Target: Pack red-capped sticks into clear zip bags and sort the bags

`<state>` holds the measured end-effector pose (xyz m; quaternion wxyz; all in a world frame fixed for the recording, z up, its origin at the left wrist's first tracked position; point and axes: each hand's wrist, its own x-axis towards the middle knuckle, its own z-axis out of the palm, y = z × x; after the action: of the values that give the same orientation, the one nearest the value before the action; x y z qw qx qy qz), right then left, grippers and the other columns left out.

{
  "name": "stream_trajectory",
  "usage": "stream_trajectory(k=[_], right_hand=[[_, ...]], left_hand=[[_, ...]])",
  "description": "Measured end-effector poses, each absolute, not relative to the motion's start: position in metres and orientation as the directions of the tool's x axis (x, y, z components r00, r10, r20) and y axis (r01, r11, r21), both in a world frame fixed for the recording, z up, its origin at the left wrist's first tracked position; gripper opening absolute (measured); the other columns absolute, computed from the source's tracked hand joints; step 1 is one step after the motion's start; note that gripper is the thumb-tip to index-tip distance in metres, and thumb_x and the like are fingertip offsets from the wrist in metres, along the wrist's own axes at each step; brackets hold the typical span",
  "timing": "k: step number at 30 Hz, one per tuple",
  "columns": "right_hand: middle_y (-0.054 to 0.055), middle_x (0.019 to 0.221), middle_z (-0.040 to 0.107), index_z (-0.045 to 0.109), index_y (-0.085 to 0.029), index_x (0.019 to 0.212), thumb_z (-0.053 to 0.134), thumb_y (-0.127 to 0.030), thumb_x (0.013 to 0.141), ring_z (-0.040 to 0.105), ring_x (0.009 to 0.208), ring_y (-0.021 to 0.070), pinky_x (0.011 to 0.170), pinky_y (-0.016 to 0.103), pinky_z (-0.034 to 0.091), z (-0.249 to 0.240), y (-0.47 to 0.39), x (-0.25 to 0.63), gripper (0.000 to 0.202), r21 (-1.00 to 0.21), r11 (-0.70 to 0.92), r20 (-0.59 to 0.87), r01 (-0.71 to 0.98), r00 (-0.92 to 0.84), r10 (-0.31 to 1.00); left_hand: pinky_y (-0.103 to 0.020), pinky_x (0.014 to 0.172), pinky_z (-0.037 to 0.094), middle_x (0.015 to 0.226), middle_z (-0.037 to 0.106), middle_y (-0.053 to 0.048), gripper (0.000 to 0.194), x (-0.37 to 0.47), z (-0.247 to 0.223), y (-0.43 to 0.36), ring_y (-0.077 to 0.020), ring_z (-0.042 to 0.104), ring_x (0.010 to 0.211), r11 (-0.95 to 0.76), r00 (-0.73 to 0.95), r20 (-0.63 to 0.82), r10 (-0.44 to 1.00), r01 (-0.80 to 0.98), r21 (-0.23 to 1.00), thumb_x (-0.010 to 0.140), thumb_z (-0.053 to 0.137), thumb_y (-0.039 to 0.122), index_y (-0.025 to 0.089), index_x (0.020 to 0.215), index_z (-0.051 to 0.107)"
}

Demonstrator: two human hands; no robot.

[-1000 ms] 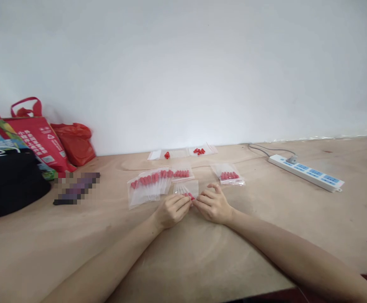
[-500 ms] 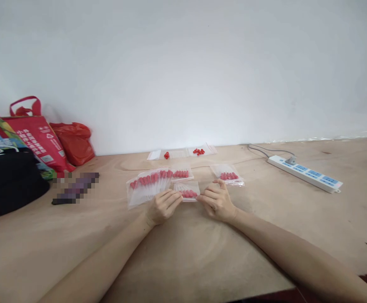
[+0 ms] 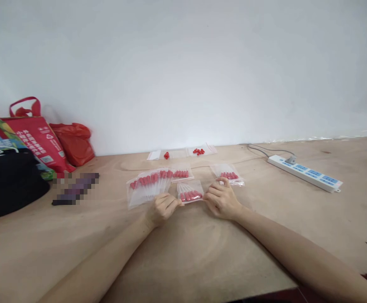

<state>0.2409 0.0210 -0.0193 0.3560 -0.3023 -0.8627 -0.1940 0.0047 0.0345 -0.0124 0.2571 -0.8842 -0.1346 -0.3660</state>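
Observation:
A small clear zip bag (image 3: pixel 190 187), with several red-tipped thin white sticks inside, lies between my hands. My left hand (image 3: pixel 164 208) pinches its near left corner. At its near right corner the fingers of my right hand (image 3: pixel 221 199) are closed on the edge. Left of it, larger bags of red-tipped sticks (image 3: pixel 148 185) lie overlapping. Another filled bag (image 3: pixel 180 172) rests just behind. Beyond my right hand is a short stack of similar bags (image 3: pixel 229 173).
Near the wall lie bags with loose red tips (image 3: pixel 199 152). A white power strip (image 3: pixel 304 173) with a plugged-in cord sits right on the wooden table (image 3: pixel 183 261). Red bags (image 3: pixel 44 139), a black hat-like item (image 3: pixel 11 181) and a blurred dark object (image 3: pixel 76 189) stand left.
The bag between my hands has shifted slightly right and toward me, and its red tips show more fully. My right hand has moved a little to the right; my left hand has hardly moved.

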Motion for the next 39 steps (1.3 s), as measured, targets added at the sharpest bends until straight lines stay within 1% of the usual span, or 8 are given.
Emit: stream_trajectory(k=[3, 6, 10, 16, 22, 28, 33, 39], right_hand=[[0.002, 0.077, 0.061, 0.057, -0.019, 0.09, 0.048, -0.032, 0.08, 0.049, 0.077, 0.0147, 0.084, 0.037, 0.022, -0.019, 0.017, 0.232, 0.019, 0.176, 0.731, 0.683, 0.659, -0.617, 0.391], [0.003, 0.081, 0.062, 0.057, -0.019, 0.097, 0.046, -0.028, 0.082, 0.049, 0.076, 0.0147, 0.082, 0.036, 0.025, -0.024, 0.015, 0.22, 0.02, 0.266, 0.72, 0.627, 0.641, -0.683, 0.375], [0.003, 0.075, 0.063, 0.06, -0.016, 0.092, 0.043, -0.017, 0.083, 0.05, 0.065, 0.0123, 0.071, 0.031, 0.028, -0.032, 0.02, 0.224, 0.019, 0.342, 0.67, 0.587, 0.659, -0.706, 0.396], [0.003, 0.079, 0.066, 0.062, -0.02, 0.094, 0.045, -0.015, 0.082, 0.055, 0.066, 0.0116, 0.068, 0.029, 0.029, -0.034, 0.039, 0.257, 0.022, 0.293, 0.554, 0.616, 0.779, -0.597, 0.514], [0.006, 0.097, 0.064, 0.057, -0.018, 0.105, 0.044, -0.01, 0.079, 0.056, 0.08, 0.0151, 0.077, 0.029, 0.03, -0.035, 0.065, 0.252, 0.031, 0.21, 0.487, 0.472, 0.848, -0.524, 0.709], [0.009, 0.103, 0.06, 0.058, -0.017, 0.103, 0.041, -0.015, 0.078, 0.051, 0.097, 0.0195, 0.089, 0.038, 0.021, -0.022, 0.081, 0.24, 0.03, 0.098, 0.404, 0.316, 0.91, -0.413, 0.854], [0.009, 0.099, 0.06, 0.06, -0.018, 0.093, 0.043, -0.032, 0.079, 0.048, 0.095, 0.0223, 0.085, 0.041, 0.022, -0.013, 0.086, 0.215, 0.027, 0.064, 0.415, 0.377, 0.908, -0.407, 0.832], [0.012, 0.094, 0.059, 0.061, -0.014, 0.081, 0.043, -0.012, 0.075, 0.049, 0.089, 0.0228, 0.072, 0.036, 0.028, -0.017, 0.103, 0.185, 0.019, 0.06, 0.427, 0.387, 0.902, -0.416, 0.823]], left_hand=[[-0.022, 0.052, 0.043, 0.059, 0.057, 0.0, 0.009, 0.01, -0.018, 0.033, -0.0089, 0.052, 0.052, -0.857, 0.716, 0.698, 0.035, 0.38, -0.347, 0.081, 0.048, 0.009, 0.013, 0.076, 0.054], [-0.023, 0.056, 0.044, 0.064, 0.06, 0.0, 0.005, 0.016, -0.02, 0.03, -0.0093, 0.054, 0.056, -0.89, 0.739, 0.674, 0.009, 0.313, -0.331, 0.081, 0.052, 0.016, 0.014, 0.078, 0.054], [-0.029, 0.066, 0.047, 0.076, 0.063, -0.005, 0.021, 0.01, -0.016, 0.033, -0.0151, 0.058, 0.071, -0.875, 0.677, 0.708, 0.201, 0.449, -0.181, 0.079, 0.052, 0.034, 0.015, 0.086, 0.056], [-0.042, 0.086, 0.039, 0.103, 0.058, -0.01, 0.027, -0.018, -0.018, 0.055, -0.0267, 0.049, 0.101, -0.411, 0.304, 0.681, 0.666, 0.912, -0.006, 0.075, 0.051, 0.034, 0.019, 0.096, 0.06], [-0.045, 0.096, 0.028, 0.122, 0.046, -0.014, 0.049, -0.027, -0.02, 0.066, -0.0303, 0.037, 0.115, -0.055, 0.016, 0.442, 0.897, 0.996, 0.075, 0.077, 0.045, 0.044, 0.017, 0.118, 0.049], [-0.043, 0.097, 0.024, 0.128, 0.038, -0.013, 0.054, -0.025, -0.018, 0.066, -0.03, 0.03, 0.12, 0.008, -0.04, 0.337, 0.941, 0.995, 0.096, 0.078, 0.041, 0.046, 0.018, 0.124, 0.041], [-0.046, 0.093, 0.029, 0.125, 0.039, -0.014, 0.052, -0.029, -0.017, 0.067, -0.0325, 0.034, 0.116, 0.1, -0.149, 0.363, 0.92, 0.984, 0.151, 0.076, 0.042, 0.047, 0.021, 0.121, 0.043], [-0.038, 0.089, 0.036, 0.115, 0.044, -0.014, 0.052, -0.044, -0.015, 0.075, -0.0282, 0.042, 0.109, 0.139, -0.282, 0.402, 0.871, 0.927, 0.348, 0.072, 0.051, 0.046, 0.019, 0.115, 0.046]])
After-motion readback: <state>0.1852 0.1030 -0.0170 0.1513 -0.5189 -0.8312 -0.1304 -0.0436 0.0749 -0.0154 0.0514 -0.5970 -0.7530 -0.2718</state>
